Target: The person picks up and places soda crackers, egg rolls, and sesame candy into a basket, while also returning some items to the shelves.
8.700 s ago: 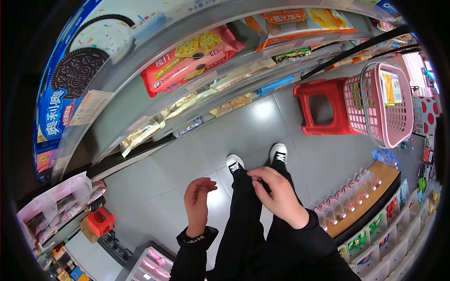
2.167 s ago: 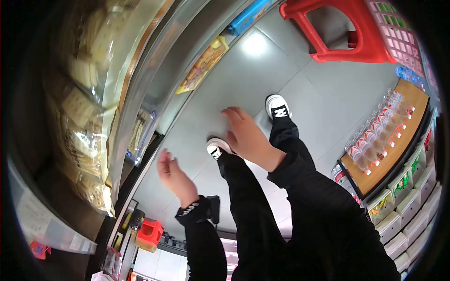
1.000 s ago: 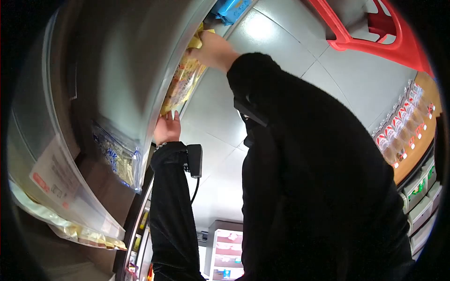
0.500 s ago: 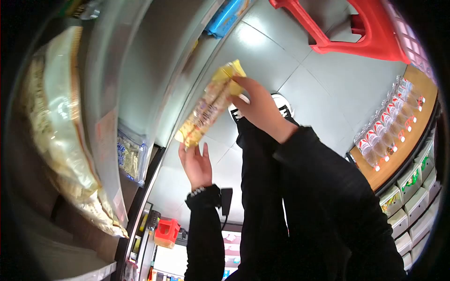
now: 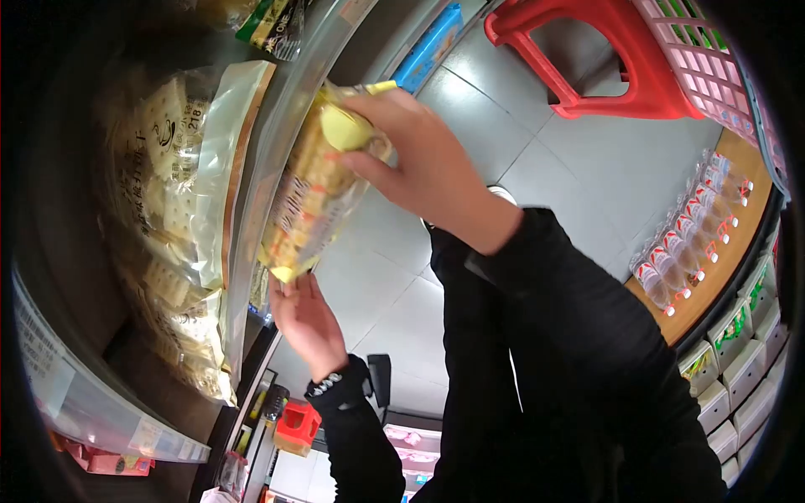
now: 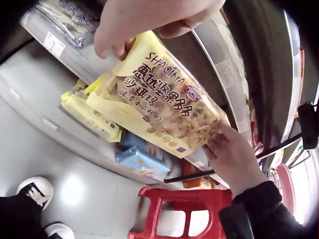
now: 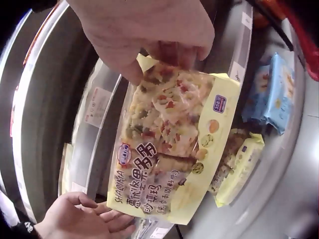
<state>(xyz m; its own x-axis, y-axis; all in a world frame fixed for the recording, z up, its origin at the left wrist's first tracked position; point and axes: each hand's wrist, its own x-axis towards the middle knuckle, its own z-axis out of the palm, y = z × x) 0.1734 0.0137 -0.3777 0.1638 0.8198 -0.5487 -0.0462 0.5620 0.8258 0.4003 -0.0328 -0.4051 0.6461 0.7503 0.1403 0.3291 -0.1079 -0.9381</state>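
A yellow, clear-windowed bag of shaqima (image 5: 289,205) is held tilted in front of the shelves. My right hand (image 5: 428,159) grips its upper end, thumb on the near face. In the left wrist view, the right hand's fingers (image 6: 217,144) wrap the bag's far edge. At the opposite end, my left hand (image 5: 306,323) is palm up, its extended fingers touching the bag's lower edge. The right wrist view shows that left hand (image 7: 82,221) with its thumb apart from the bag. Printed lettering faces outward on the shaqima bag (image 7: 169,129).
Another yellow bag (image 7: 239,172) and a blue packet (image 7: 274,99) lie on the bottom shelf. A cracker bag (image 5: 180,159) sits on a higher shelf. A red stool (image 5: 662,71) bears a pink basket (image 5: 696,59). Several bottles (image 5: 688,235) line a wooden top at right.
Both hands were free; then the right hand took the shaqima bag from the low shelf. Now the bag appears larger in the head view and overlaps the shelf edge, with the left fingers at its end.
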